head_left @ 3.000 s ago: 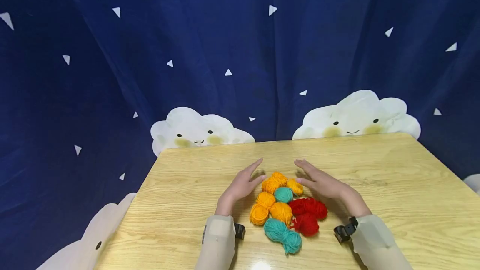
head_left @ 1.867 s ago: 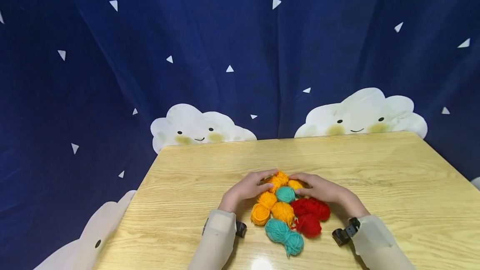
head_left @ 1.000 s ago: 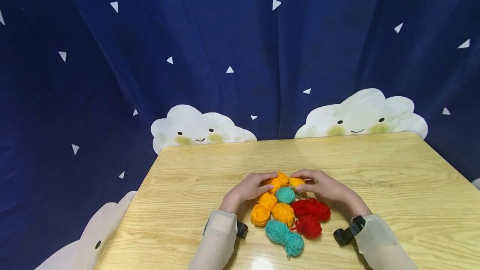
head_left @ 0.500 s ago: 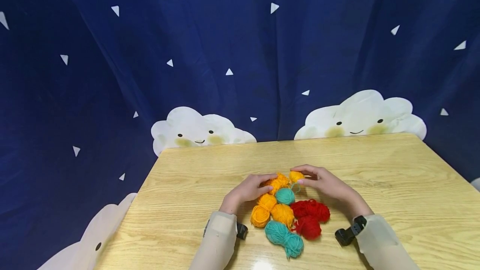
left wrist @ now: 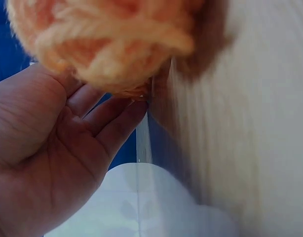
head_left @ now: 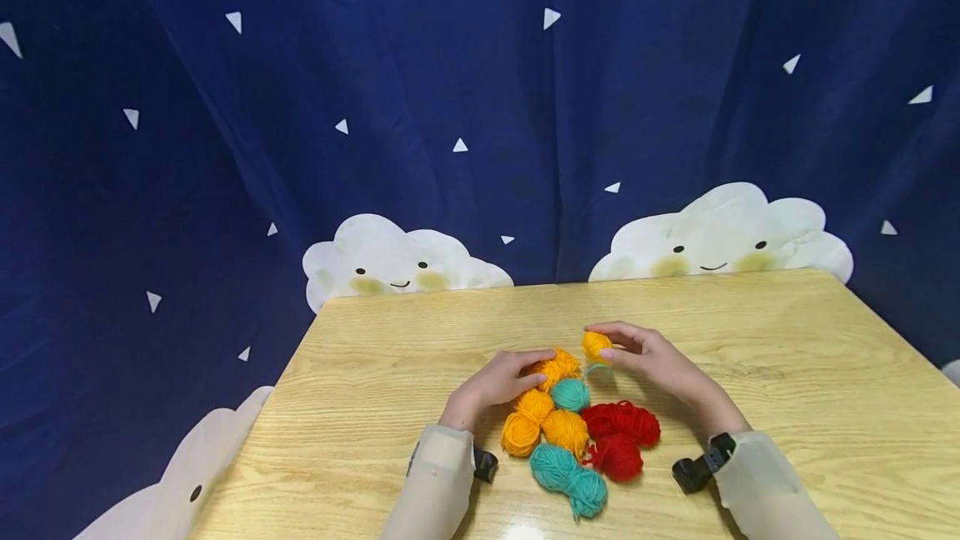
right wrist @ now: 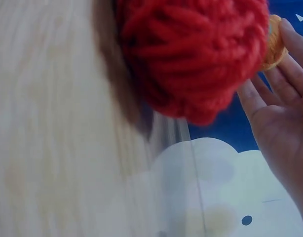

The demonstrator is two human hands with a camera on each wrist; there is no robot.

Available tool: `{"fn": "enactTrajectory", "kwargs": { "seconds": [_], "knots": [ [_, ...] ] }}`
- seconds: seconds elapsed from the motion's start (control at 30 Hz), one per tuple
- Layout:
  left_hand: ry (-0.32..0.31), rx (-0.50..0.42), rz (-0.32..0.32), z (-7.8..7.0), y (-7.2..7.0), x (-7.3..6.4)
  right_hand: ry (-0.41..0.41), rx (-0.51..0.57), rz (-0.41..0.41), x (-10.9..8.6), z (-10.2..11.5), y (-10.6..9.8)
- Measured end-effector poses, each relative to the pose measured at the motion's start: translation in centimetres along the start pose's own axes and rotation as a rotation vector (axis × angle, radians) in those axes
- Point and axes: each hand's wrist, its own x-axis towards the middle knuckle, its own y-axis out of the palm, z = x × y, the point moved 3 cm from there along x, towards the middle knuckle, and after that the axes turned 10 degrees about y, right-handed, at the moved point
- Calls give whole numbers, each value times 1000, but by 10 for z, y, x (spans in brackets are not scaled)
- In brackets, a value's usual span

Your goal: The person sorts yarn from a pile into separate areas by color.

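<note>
My right hand (head_left: 660,359) pinches a small orange ball of yarn (head_left: 596,346) between thumb and fingers, raised at the back of the pile. In the right wrist view this orange ball (right wrist: 275,44) shows partly behind a near red ball of yarn (right wrist: 191,54). My left hand (head_left: 497,382) grips an orange skein of yarn (head_left: 561,367) at the pile's back left. A loop of teal strand (head_left: 597,367) hangs just below the raised ball, near the teal ball (head_left: 572,395). In the left wrist view, blurred orange yarn (left wrist: 102,39) hides part of that hand's fingers.
Closer to me lie more orange balls (head_left: 521,433), a teal skein (head_left: 567,480) and red yarn (head_left: 617,457) on the wooden table (head_left: 360,407). A dark blue curtain (head_left: 450,65) with printed clouds hangs behind the table.
Both hands first hovered apart beside the pile, then closed in on the yarn at its back. My right hand has since lifted the small orange ball up and away; the left hand has stayed put.
</note>
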Motion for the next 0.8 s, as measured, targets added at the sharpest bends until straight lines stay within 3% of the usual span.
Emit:
{"fn": "enactTrajectory", "kwargs": {
  "seconds": [0.53, 0.8],
  "knots": [
    [-10, -12, 1, -1, -1, 0, -14, 20, -104, -6, 9, -16],
    [0, -7, -2, 1, 0, 0, -14, 16, -68, -5, 6, -16]
  ]
}}
